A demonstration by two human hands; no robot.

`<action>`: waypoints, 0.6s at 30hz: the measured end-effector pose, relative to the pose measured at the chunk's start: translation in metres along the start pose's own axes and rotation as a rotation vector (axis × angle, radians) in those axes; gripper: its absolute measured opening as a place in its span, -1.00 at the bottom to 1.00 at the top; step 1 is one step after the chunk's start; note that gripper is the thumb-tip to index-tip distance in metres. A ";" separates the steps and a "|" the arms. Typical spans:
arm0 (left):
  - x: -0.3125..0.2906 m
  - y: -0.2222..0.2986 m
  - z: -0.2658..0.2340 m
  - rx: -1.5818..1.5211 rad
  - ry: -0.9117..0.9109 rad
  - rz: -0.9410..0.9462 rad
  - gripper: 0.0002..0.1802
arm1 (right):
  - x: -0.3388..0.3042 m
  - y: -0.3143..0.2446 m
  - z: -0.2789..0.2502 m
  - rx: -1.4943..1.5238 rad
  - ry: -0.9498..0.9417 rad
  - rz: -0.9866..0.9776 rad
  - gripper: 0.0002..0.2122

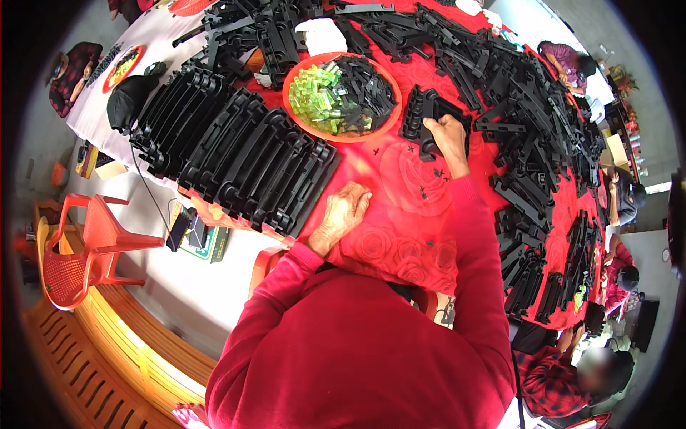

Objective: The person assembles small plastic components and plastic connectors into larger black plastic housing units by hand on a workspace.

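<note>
My right hand (449, 137) is closed round a long black plastic moulded part (427, 148), at the near side of a few similar black parts (414, 118) set close together. My left hand (346, 211) rests on the red tablecloth (400, 239) with its fingers curled in; whatever they hold, if anything, is hidden. Several small black clips (423, 192) lie between my hands. Beyond them stands an orange-rimmed round tray (288, 96), holding translucent yellow-green pieces (314, 93) on its left and small black pieces (366, 86) on its right.
Rows of black parts (243, 150) stand side by side to my left, with a black cap (130, 101) at their far end. Loose black parts (525, 121) are heaped along the right and far side. A red plastic chair (100, 243) is at left. Other people work around the table.
</note>
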State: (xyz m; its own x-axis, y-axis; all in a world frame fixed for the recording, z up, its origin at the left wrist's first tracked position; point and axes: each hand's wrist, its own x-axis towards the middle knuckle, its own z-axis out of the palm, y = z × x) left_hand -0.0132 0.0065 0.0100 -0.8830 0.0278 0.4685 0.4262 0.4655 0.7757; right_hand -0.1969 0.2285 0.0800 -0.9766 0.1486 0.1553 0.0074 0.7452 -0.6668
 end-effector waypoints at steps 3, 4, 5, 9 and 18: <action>0.001 0.002 -0.002 -0.005 -0.023 -0.021 -0.90 | 0.018 -0.016 0.012 -0.123 0.061 -0.025 -0.62; 0.002 0.003 -0.001 0.006 -0.013 -0.001 -0.92 | 0.021 -0.018 0.018 -0.171 0.077 -0.011 -0.61; 0.003 0.003 -0.001 0.016 -0.004 0.019 -0.93 | 0.024 -0.019 0.023 -0.204 0.072 0.001 -0.61; 0.001 -0.001 0.001 0.029 -0.044 0.003 -0.91 | 0.030 -0.024 0.031 -0.221 0.001 0.046 -0.60; 0.002 -0.001 0.003 0.046 -0.052 -0.009 -0.93 | 0.028 -0.024 0.036 -0.275 -0.015 0.048 -0.55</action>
State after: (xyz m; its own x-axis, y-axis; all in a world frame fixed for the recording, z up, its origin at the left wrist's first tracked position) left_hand -0.0164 0.0091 0.0087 -0.8965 0.0689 0.4377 0.4094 0.5062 0.7590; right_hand -0.2323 0.1914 0.0737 -0.9768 0.1798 0.1162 0.1096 0.8861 -0.4504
